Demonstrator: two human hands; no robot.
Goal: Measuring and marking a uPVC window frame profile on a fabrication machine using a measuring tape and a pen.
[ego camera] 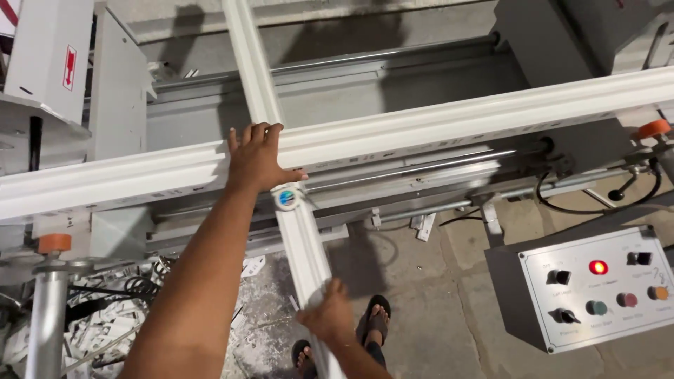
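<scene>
My left hand (257, 158) lies flat, fingers spread, on a long white plastic profile (449, 119) that runs across the machine from left to right. A second white profile (253, 63) crosses under it, going from the top of the view down toward me. My right hand (328, 316) grips the near end of this second profile (306, 245), low in the view. A small round blue sticker (286, 198) sits on it just below my left hand.
A grey control box (583, 288) with a lit red lamp, knobs and coloured buttons stands at the lower right. Orange-capped clamps (54, 243) (653, 128) flank the machine bed. White offcuts (105, 323) litter the concrete floor at left. My sandalled feet (375, 319) are below.
</scene>
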